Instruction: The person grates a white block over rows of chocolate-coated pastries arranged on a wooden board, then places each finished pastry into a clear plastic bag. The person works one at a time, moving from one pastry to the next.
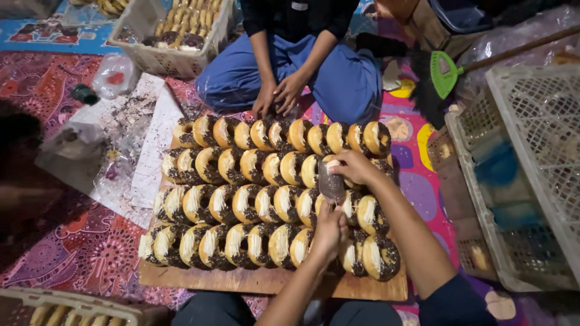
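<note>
Left hand: the left hand (329, 232) is raised over the lower middle of the doughnut rows, its fingers (331, 212) pinched shut on the lower edge of a small clear plastic bag (331, 183).
Plastic bag: it is held upright between the two hands, above the third row of doughnuts, just right of the board's centre.
Right hand: the right hand (356, 167) is curled over the top of the bag, its fingers closed around a doughnut (331, 164) at the bag's mouth; how far the doughnut sits inside cannot be told.
Board: a flat wooden board (241, 279) lies on the floor and carries four rows of doughnuts (241, 202) stood on edge, leaning against one another.
Floor: a patterned purple and red mat (72, 241) is seen at the left, with crumpled clear plastic sheeting (115, 157) speckled with dark crumbs beside the board.
Surroundings: a white basket (175, 36) of doughnuts stands at the top left, large pale crates (531, 169) at the right, and a green brush (444, 72) near them.
Other person: across the board a seated person in blue trousers rests both hands (279, 95) at the far row.
Doughnut look: each ring is golden brown, topped half with pale grated shreds and half with dark sprinkles.
</note>
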